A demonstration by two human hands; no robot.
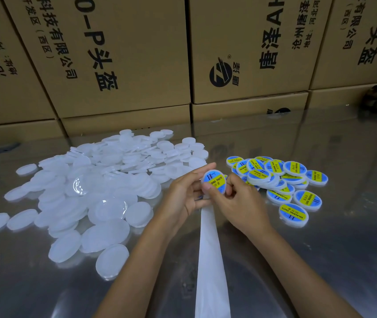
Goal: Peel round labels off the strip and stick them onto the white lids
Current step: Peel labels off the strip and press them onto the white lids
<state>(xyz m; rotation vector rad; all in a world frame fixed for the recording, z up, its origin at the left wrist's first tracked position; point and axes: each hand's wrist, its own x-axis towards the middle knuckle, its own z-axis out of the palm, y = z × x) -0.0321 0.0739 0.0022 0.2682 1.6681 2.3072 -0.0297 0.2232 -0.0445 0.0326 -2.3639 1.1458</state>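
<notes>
Over on the left of the frame a big heap of bare white lids [95, 187] waits, easily outnumbering everything else, so most of the job looks undone. At centre, the left hand [184, 198] and right hand [240, 200] both curl their fingers round one labelled lid [214, 182], thumbs seemingly smoothing the label, with the backing strip [210, 260] trailing down to the bottom edge. To the right lies the smaller finished pile [281, 184].
</notes>
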